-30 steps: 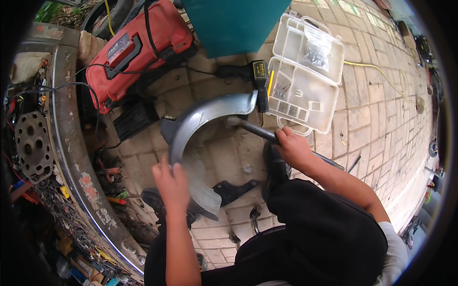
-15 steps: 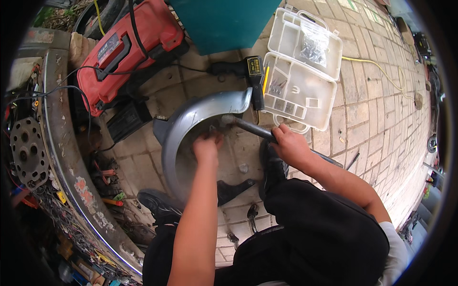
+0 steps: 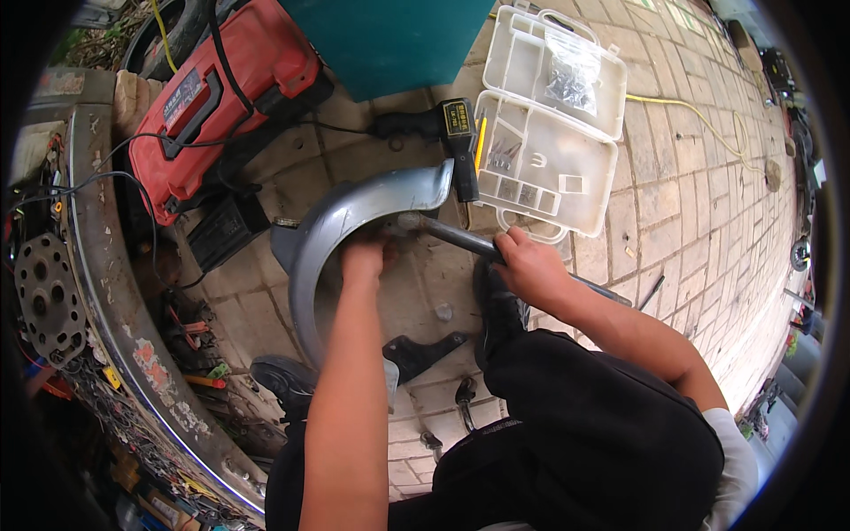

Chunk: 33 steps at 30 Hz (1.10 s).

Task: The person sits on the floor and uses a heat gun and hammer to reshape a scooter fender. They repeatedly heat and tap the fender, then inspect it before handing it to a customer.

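Note:
A curved silver fender (image 3: 320, 226), likely a mudguard, stands on the paving between my feet with its arch bending toward the upper right. Inside the arch is my left hand (image 3: 365, 255); its fingers are dark and mostly hidden against the fender's inner side. My right hand (image 3: 529, 264) wraps round the long dark handle of a hammer (image 3: 460, 237). The hammer's pale, blurred head lies just under the fender's upper lip, close to my left hand. A black bracket-like piece (image 3: 425, 356) rests on the paving below.
A black hand tool with a yellow label (image 3: 456, 133) lies beside an open clear organizer box (image 3: 567, 164) holding small metal parts. A red tool case (image 3: 226, 97), a teal box (image 3: 376, 44) and a worn metal rim (image 3: 133, 319) stand around. Black cords run along the left.
My left hand has moved left, deeper against the fender's inner side. The hammer stays in my right hand, its head shifted slightly beneath the lip. The whole view has shifted a little.

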{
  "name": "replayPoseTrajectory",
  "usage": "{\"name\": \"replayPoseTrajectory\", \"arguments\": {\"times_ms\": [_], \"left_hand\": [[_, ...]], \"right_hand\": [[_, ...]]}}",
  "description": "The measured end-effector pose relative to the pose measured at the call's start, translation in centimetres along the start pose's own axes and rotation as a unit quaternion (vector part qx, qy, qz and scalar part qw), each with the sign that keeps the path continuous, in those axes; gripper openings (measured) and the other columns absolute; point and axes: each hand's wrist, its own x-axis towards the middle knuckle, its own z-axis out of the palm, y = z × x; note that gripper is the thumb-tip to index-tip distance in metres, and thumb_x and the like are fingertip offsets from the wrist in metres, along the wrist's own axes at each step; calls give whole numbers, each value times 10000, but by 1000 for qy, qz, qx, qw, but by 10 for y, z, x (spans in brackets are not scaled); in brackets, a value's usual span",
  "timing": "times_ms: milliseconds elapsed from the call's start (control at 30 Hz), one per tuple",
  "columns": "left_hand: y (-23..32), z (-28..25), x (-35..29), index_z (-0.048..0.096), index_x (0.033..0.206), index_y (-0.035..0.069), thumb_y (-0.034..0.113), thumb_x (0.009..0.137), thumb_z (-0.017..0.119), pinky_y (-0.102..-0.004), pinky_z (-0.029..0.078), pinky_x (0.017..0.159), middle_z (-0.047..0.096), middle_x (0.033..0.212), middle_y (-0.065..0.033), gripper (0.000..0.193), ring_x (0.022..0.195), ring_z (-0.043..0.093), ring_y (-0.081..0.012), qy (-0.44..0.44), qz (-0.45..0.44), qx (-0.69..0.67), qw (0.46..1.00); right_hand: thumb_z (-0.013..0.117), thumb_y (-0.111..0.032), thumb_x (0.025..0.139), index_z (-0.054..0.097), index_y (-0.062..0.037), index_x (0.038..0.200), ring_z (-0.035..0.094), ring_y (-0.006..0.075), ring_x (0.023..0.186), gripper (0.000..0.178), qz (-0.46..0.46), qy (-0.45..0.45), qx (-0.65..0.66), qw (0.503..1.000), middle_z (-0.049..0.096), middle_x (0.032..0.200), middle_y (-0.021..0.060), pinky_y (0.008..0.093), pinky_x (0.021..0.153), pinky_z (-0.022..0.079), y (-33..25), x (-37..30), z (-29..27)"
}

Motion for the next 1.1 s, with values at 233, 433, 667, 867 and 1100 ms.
{"name": "replayPoseTrajectory", "arguments": {"times_ms": [233, 433, 667, 867, 1100], "left_hand": [[1, -3, 3, 623, 973, 49, 169, 885, 644, -305, 515, 489, 651, 740, -75, 151, 575, 626, -175, 11, -30, -12, 999], [-12, 5, 1, 620, 939, 44, 173, 871, 665, -291, 487, 449, 630, 678, -75, 153, 516, 602, -173, 74, 33, 81, 993], [-3, 12, -12, 625, 909, 47, 171, 867, 675, -289, 466, 418, 619, 664, -73, 140, 507, 592, -179, 84, -33, -94, 991], [3, 34, -23, 628, 887, 50, 133, 866, 681, -285, 446, 434, 603, 673, -66, 100, 502, 545, -158, 134, -114, -255, 951], [3, 48, -18, 642, 914, 75, 45, 871, 646, -266, 417, 453, 629, 770, -51, 53, 583, 564, -155, 178, -155, -398, 886]], "right_hand": [[636, -159, 828, 510, -34, 973, 627, 380, 775, 230, 0, 0, 2, 1000, 549, 919, 165, 481, 647, 505, 1, 0, 1], [649, -149, 815, 509, -33, 968, 626, 378, 776, 237, 1, 3, 3, 1000, 551, 918, 165, 482, 650, 505, 0, 0, 1], [659, -145, 806, 512, -28, 967, 624, 382, 780, 248, -3, 1, -4, 1000, 553, 912, 166, 477, 655, 504, 0, 0, 0], [663, -147, 804, 518, -30, 967, 624, 378, 781, 248, -13, 4, -16, 1000, 555, 913, 163, 473, 656, 507, -4, 3, 0], [665, -151, 805, 521, -28, 969, 624, 378, 793, 250, -1, -11, -14, 1000, 552, 912, 165, 471, 666, 510, -5, 4, 1]]}}
